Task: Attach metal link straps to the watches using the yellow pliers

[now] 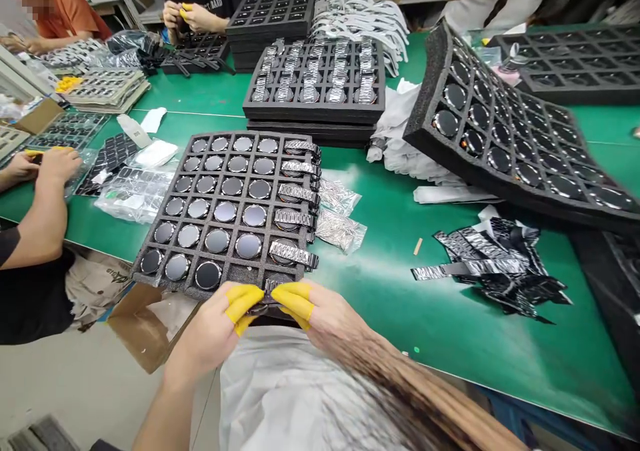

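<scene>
At the front edge of a black foam tray point(225, 228), my left hand point(217, 321) and my right hand point(325, 314) meet, yellow cots on their fingertips. Both pinch a dark watch point(273, 284) with a strap; the fingers cover much of it. Round watch cases point(217, 241) sit face up in the tray's compartments. Along its right column lie several watches with metal link bands point(295, 218) hanging over the edge. The compartment just beyond my fingers holds no case. Clear bags of small metal pins point(340, 230) touch the tray's right side.
Wrapped link bands point(490, 261) lie in a heap at right. A tilted foam tray of watch cases point(505, 128) rests on a stack there. Banded watches fill another tray point(315, 78) behind. A cardboard box point(145, 324) stands below the table edge. Co-workers' hands point(55, 168) work at left and back.
</scene>
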Demonstrator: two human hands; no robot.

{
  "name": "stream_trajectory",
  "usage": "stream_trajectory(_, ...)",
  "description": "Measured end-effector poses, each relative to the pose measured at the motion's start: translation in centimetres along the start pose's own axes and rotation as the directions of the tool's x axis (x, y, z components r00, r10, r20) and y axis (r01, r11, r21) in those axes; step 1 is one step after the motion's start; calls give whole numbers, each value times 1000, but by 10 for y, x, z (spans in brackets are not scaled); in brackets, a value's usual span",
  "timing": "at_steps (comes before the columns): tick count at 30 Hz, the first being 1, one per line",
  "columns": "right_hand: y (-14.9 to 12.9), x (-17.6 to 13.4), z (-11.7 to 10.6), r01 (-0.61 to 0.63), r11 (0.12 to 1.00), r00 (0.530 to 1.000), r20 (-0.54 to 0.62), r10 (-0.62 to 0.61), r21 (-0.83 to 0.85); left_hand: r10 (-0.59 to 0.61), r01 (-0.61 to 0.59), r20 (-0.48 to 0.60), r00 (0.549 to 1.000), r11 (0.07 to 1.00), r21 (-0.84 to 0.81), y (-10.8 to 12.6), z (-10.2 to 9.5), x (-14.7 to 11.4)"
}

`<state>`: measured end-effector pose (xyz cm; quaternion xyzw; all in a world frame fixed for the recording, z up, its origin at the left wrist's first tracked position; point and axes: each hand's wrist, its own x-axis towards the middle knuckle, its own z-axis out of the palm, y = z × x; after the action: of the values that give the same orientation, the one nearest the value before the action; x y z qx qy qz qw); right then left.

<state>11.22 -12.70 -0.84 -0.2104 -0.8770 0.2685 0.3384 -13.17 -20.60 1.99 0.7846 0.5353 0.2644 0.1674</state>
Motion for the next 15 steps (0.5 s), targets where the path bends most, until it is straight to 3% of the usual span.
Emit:
stream_trajectory(3, 9, 21, -1, 146, 972, 988, 77, -134, -186, 61, -48, -47, 997, 969, 241, -16, -15, 3)
stream_trajectory(7, 14, 32, -2, 247, 938, 952, 241, -188, -243, 5, -19, 55, 998, 968, 250, -20, -24, -5)
stream_trajectory(12, 2, 28, -3, 215, 960, 939, 309, -152, -181, 1, 4, -21, 1000, 969, 248, -20, -15, -20)
stream_trajectory(15, 16, 15, -28, 113, 983, 960, 271, -71, -143, -4, 25, -108, 994, 979, 202, -25, -9, -23)
